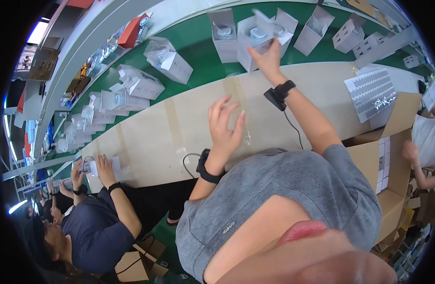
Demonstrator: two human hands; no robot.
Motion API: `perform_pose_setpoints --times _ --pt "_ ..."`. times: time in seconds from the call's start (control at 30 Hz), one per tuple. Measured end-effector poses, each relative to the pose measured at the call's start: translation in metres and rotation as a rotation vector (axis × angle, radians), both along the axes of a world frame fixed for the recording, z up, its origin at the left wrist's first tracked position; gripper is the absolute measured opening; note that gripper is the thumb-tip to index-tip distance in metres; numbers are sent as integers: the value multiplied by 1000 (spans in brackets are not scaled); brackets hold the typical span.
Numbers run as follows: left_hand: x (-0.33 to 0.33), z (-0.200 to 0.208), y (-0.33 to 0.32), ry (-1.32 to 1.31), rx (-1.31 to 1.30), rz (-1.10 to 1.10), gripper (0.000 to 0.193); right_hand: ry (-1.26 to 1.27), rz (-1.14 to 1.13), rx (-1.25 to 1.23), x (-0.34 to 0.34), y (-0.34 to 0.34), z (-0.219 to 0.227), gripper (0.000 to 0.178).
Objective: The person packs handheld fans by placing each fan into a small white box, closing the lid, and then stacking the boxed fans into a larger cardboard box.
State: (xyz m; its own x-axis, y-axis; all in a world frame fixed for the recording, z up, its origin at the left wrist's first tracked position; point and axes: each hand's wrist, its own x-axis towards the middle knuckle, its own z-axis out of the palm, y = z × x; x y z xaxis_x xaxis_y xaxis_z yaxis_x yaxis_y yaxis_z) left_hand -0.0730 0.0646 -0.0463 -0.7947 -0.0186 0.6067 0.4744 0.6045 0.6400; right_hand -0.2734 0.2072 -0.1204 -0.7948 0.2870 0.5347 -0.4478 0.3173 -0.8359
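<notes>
My right hand (268, 60) reaches to the far side of the bench, its thumb and fingers on the front edge of an open white carton (245, 57). Inside that carton sits a pale item in clear wrap, too unclear to name; one flap above it is smeared by motion. My left hand (224, 124) hovers over the beige worktop (156, 137), fingers spread and nothing in them. Just left of the held carton stands another open white carton (224, 47), and a third carton (314, 32) stands to the right.
Along the green belt (201, 71) stand several more open white cartons (176, 66). A sheet of silvery labels (371, 94) lies at the right. Beside me is a big cardboard box (364, 165) holding white cartons. A co-worker (96, 227) works at the left; another person's arm (416, 165) shows at the right.
</notes>
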Motion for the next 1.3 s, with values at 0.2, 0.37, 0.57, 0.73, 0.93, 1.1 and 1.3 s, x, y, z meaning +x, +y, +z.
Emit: perform_pose_setpoints --times 0.2,0.37,0.57,0.73,0.93,1.1,1.3 --pt "7 -19 17 -82 10 -5 17 -103 -71 91 -3 -4 -23 80" --pt "6 -23 39 -68 -16 -69 17 -84 -6 198 -3 -11 -21 84" --pt "14 -14 53 -106 7 -286 15 -510 386 436 68 29 12 69" --pt "23 -23 72 -201 -39 -499 14 -452 1073 571 194 139 118 46" --pt "25 -45 108 -309 -135 -726 17 -429 -97 452 357 268 225 31" --pt "26 -16 158 -263 -446 -1074 24 -1285 -782 967 433 424 172 36" --pt "25 -4 182 -390 -597 -1122 29 -1716 -469 869 485 529 40 77"
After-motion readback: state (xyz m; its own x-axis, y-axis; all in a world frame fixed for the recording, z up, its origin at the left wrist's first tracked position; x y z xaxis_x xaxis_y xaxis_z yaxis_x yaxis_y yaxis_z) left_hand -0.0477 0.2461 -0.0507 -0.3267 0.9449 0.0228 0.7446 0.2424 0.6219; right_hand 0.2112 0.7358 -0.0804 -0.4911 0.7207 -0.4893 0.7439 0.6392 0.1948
